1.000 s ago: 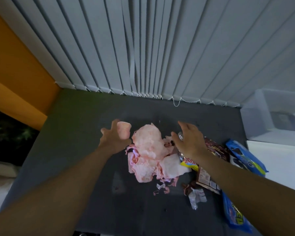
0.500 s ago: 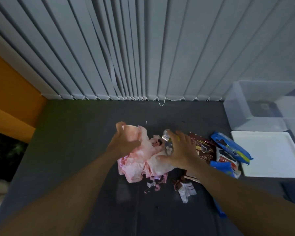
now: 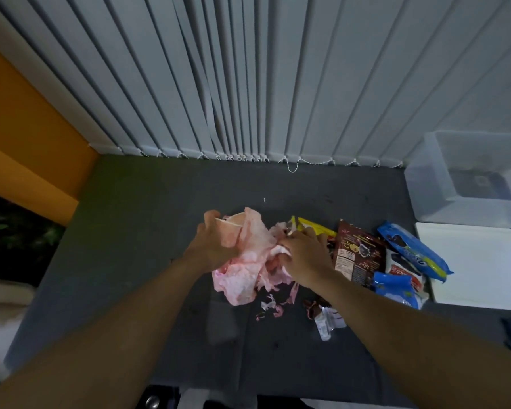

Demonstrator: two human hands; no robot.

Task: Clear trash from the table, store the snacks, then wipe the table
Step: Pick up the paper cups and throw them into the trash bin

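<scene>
A heap of crumpled pink tissue (image 3: 245, 270) lies in the middle of the dark grey table (image 3: 136, 219). My left hand (image 3: 216, 246) grips its left side, together with a pale paper cup (image 3: 233, 224). On the right side of the heap my right hand (image 3: 304, 252) pinches tissue, next to a yellow wrapper (image 3: 313, 228). Small pink scraps (image 3: 273, 307) and a torn brown-and-white wrapper (image 3: 322, 315) lie in front of the heap. To the right are a brown snack pouch (image 3: 357, 255) and blue cookie packs (image 3: 413, 252).
A clear plastic bin (image 3: 466, 175) stands at the back right, with a white lid (image 3: 481, 264) flat in front of it. Grey vertical blinds (image 3: 248, 84) hang behind the table. An orange wall (image 3: 27, 137) borders the left.
Both hands have closed in on the tissue heap and gathered it tighter. The view has tilted up and shifted, showing more of the blinds and the bin.
</scene>
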